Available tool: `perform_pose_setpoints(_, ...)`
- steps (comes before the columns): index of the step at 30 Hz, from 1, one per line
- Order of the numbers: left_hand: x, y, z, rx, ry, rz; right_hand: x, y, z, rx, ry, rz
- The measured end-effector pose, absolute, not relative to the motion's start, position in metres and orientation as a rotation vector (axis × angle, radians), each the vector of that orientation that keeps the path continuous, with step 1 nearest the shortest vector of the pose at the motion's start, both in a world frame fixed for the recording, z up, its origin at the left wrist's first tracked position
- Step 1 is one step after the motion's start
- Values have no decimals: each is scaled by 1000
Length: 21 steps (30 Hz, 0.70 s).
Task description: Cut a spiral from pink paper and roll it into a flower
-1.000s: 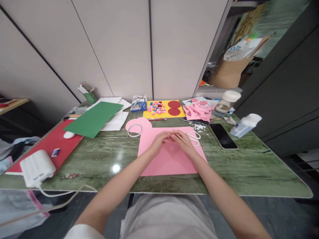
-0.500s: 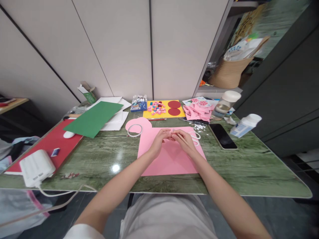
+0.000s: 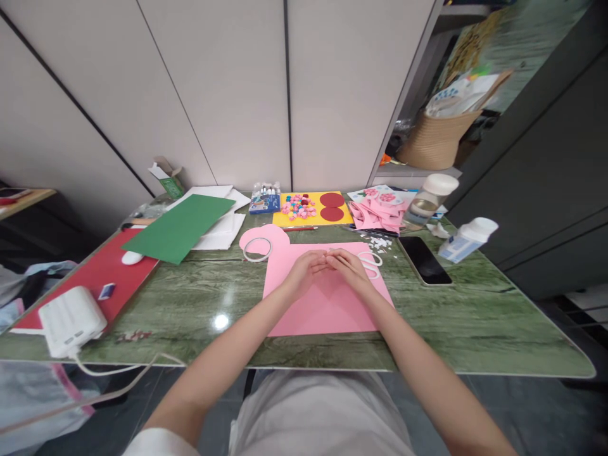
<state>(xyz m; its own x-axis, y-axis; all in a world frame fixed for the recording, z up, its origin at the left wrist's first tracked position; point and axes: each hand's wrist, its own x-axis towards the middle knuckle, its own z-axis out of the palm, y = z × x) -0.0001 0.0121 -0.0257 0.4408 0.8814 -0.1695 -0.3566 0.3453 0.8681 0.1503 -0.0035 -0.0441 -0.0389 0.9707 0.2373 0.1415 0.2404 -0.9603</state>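
Hands have barely shifted, fingertips pinched together on pink paper.

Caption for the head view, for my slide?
Left hand and right hand meet over a pink sheet on a green table.

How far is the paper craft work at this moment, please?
Done, it seems: small coloured paper pieces lie heaped on the yellow paper sheet, beside two dark red paper circles. In hand: left hand and right hand meet at the fingers over the large pink paper sheet; what they pinch is too small to tell. Left, probably: that sheet and the green paper sheet look uncut.
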Motion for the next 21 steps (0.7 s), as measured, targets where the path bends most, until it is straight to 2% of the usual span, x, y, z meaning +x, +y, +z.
perform_pose_setpoints(21, -3, 10, -22, 947, 766, 919, 147, -13, -34, -1138, -1587, 888)
